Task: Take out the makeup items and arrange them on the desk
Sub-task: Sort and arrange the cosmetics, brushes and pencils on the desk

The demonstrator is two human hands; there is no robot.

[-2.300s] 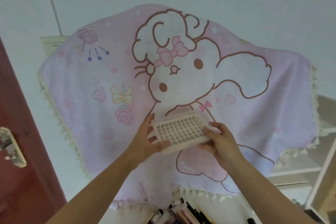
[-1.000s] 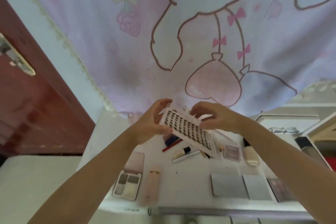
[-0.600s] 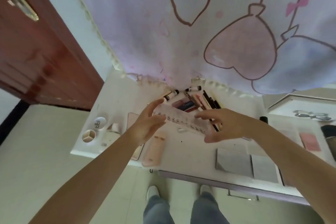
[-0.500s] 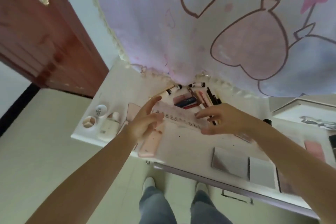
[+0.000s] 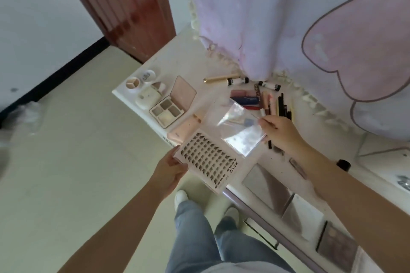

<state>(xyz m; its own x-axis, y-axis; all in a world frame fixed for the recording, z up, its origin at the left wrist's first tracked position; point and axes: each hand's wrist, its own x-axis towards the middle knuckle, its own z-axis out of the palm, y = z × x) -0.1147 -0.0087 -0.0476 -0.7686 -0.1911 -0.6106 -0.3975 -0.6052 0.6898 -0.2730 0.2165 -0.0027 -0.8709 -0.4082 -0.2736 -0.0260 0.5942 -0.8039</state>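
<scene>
Centre of frame: your left hand [image 5: 169, 169] grips the lash tray [image 5: 209, 160] by its lower-left edge, held over the surface [image 5: 195, 66] edge w/ lashes facing up. Your right hand [image 5: 278, 128] pinches the clear lid [image 5: 236, 126] at its right side, swung open, prob. to display the lashes. Palette [image 5: 169, 105] lies upper left.

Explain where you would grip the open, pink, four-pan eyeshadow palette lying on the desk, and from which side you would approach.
Grip the open, pink, four-pan eyeshadow palette across its flat base, pinching the two long edges beside the pans. Come from above, on the desk-edge side: the raised lid blocks the far side and would probably swing if gripped.
</scene>
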